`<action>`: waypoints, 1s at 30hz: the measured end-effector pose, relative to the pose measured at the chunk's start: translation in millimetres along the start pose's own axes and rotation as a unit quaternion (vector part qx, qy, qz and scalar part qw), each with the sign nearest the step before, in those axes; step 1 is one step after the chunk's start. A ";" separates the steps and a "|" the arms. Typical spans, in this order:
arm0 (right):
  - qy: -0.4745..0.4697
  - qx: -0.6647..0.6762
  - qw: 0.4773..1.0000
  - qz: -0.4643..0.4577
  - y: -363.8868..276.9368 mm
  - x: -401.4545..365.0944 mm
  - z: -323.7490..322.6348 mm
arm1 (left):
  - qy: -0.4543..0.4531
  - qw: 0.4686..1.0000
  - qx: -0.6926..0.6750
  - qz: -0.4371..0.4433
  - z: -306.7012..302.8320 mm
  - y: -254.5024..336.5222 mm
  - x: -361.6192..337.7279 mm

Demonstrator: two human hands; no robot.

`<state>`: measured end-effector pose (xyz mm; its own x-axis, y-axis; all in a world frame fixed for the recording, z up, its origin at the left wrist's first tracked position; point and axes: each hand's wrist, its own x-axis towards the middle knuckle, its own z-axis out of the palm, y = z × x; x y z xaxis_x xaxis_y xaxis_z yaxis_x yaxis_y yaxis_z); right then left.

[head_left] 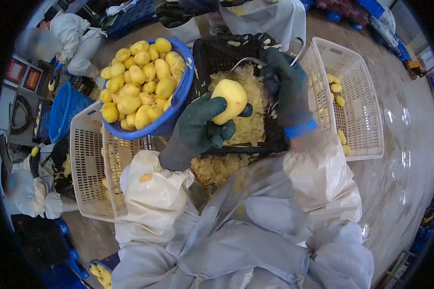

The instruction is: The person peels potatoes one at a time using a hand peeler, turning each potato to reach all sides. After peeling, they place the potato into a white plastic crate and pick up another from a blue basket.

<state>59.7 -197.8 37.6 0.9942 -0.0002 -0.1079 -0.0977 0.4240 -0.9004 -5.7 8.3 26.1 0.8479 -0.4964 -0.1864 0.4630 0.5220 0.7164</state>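
My left hand [205, 123], in a dark green glove, is closed round a peeled yellow potato [230, 101] above a black crate [202, 53]. Peelings [250, 130] fill much of that crate. To its right, my right hand [279, 77], also gloved, has its fingers wrapped round a metal tool [248, 60] with a curved end; part of the tool is hidden by the glove. A blue basket [185, 91] heaped with peeled potatoes [137, 74] stands left of the crate.
At the right stands a white crate [366, 111] with several potatoes. White crates [87, 168] also stand at the left, near a blue basket [60, 113]. Two co-workers [74, 38] are at the left. Another person's apron [270, 21] shows beyond the black crate.
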 end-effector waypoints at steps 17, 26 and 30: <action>-0.020 -0.016 1.000 0.004 14.5 -14.9 15.7 | -0.036 0.999 0.021 0.026 3.0 -10.5 8.2; -0.085 -0.051 0.995 -0.004 1.8 -30.8 25.4 | 0.029 0.995 0.099 0.009 -3.6 -8.7 7.2; -0.035 -0.120 0.992 -0.033 18.2 -2.8 6.4 | 0.057 0.979 0.189 0.048 1.0 -8.7 10.0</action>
<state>55.4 -184.3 24.2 0.9986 0.0463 -0.0239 -0.0326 0.1982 -0.9796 -1.5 -2.0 18.6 0.9163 -0.3650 -0.1646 0.2695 0.2579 0.9278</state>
